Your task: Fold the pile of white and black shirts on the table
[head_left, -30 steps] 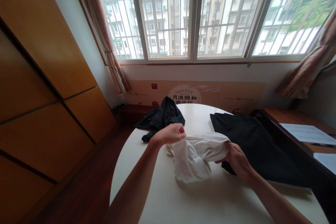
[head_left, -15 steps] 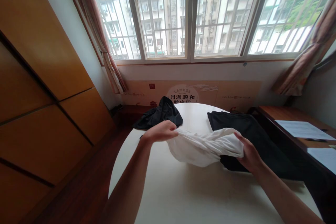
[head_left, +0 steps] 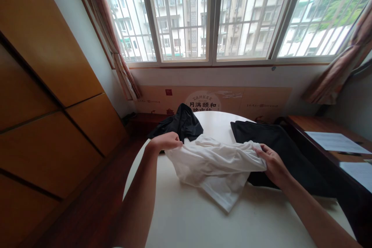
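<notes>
A crumpled white cloth garment (head_left: pixel 212 162), perhaps a shirt, stretches between my two hands over the white round table (head_left: pixel 186 221). My left hand (head_left: pixel 165 141) is closed on its left end, fingers curled in. At the right end, my right hand (head_left: pixel 270 159) pinches the fabric between thumb and fingers. One corner of the garment hangs down toward the front, and its exact kind is hard to make out. Beyond my left hand lies a bunched black cloth (head_left: pixel 186 122). Flat dark folded clothing (head_left: pixel 279 151) is beside and partly behind my right hand.
A brown side table (head_left: pixel 325 131) with paper sheets (head_left: pixel 337 141) stands at the right. Wooden cabinet panels (head_left: pixel 43 143) rise at the left. Behind the table are a printed banner (head_left: pixel 255 102) and a barred window (head_left: pixel 180 19) with curtains.
My left hand has moved left, pulling the white garment wider. The cloth has untwisted somewhat, and a corner now drops lower in front. My right hand has barely shifted.
</notes>
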A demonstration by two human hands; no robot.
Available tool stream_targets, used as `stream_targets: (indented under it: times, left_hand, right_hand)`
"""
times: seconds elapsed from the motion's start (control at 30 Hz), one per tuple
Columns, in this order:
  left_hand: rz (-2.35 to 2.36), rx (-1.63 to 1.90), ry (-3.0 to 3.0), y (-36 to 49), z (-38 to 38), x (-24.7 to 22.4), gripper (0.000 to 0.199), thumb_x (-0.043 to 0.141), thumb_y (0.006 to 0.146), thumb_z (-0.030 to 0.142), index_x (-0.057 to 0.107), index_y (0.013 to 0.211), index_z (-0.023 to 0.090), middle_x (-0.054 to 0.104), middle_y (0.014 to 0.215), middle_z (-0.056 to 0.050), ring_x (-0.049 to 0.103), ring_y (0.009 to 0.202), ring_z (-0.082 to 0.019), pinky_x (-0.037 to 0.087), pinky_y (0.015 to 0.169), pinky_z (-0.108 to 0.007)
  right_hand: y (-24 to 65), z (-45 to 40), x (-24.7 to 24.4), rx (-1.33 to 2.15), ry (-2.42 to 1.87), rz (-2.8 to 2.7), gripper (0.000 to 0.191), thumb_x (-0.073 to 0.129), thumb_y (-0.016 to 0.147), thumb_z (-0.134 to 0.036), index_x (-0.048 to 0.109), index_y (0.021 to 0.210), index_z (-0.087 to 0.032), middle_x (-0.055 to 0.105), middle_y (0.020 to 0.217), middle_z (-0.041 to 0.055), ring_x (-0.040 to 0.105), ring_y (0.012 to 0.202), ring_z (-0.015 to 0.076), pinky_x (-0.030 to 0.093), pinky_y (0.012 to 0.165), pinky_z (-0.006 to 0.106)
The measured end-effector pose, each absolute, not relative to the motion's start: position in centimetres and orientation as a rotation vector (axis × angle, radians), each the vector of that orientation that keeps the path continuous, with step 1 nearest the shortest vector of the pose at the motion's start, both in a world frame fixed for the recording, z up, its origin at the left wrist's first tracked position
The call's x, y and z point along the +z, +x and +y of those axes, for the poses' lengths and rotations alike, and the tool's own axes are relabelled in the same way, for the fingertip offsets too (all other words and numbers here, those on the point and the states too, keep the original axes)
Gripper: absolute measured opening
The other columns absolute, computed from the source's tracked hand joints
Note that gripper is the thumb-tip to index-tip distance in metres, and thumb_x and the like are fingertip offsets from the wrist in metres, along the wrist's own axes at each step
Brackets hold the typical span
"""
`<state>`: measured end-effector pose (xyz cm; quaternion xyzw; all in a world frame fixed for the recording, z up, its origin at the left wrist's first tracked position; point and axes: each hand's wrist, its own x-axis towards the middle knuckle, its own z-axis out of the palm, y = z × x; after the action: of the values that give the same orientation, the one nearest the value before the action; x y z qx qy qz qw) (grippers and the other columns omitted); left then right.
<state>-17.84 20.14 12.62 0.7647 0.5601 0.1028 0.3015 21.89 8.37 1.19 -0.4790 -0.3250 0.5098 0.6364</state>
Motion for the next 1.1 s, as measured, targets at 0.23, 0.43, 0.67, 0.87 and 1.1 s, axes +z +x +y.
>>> stream_targets:
  times: [0.23,0.43,0.67,0.87,1.1]
  left_hand:
    - [1.203,0.661,2.306,-12.0,19.9,8.2,0.036,0.068,0.08,0.027,0.07,0.114,0.019,0.073,0.123,-0.012,0.069,0.108,-0.027,0.052,0.093,-0.032]
    - [1.066,0.514,2.267,-9.7,20.7,3.1,0.012,0.063,0.085,0.03,0.067,0.09,0.02,0.073,0.091,-0.006,0.068,0.087,-0.024,0.051,0.081,-0.032]
    - [1.021,1.123,1.843,-10.9,21.9,6.6,0.028,0.051,0.091,0.042,0.052,0.075,0.019,0.057,0.071,0.0,0.052,0.065,-0.014,0.039,0.06,-0.024]
    - [0.998,1.016,1.894,-10.4,21.0,7.6,0.049,0.053,0.09,0.057,0.04,0.06,0.021,0.034,0.057,0.005,0.03,0.054,-0.009,0.021,0.052,-0.025]
    - [0.863,1.013,1.974,-9.5,17.9,10.3,0.056,0.066,0.085,0.066,0.041,0.064,0.02,0.035,0.061,0.006,0.03,0.058,-0.008,0.02,0.053,-0.023]
  right_hand:
    - [21.8,5.9,4.2,1.498,-1.047,-0.981,0.099,0.082,0.065,-0.028,0.048,0.158,-0.031,0.08,0.109,0.0057,0.074,0.077,0.0228,0.054,0.063,0.029]
    - [23.1,6.4,3.4,1.408,-1.165,-0.884,0.051,0.08,0.062,-0.035,0.079,0.111,-0.019,0.081,0.095,0.0084,0.074,0.075,0.0252,0.055,0.064,0.032]
    - [25.2,9.4,-0.1,1.028,-1.324,-0.651,0.051,0.079,0.067,-0.035,0.071,0.114,-0.017,0.077,0.082,0.0064,0.069,0.066,0.0238,0.051,0.056,0.031]
    - [22.8,9.5,1.0,0.213,-1.567,-1.031,0.066,0.064,0.084,-0.061,0.065,0.13,-0.014,0.066,0.132,0.021,0.065,0.116,0.0367,0.055,0.095,0.049]
    - [12.7,9.8,3.9,0.293,-1.258,-1.655,0.06,0.064,0.093,-0.065,0.064,0.132,-0.019,0.071,0.127,0.0171,0.066,0.114,0.0341,0.055,0.095,0.05]
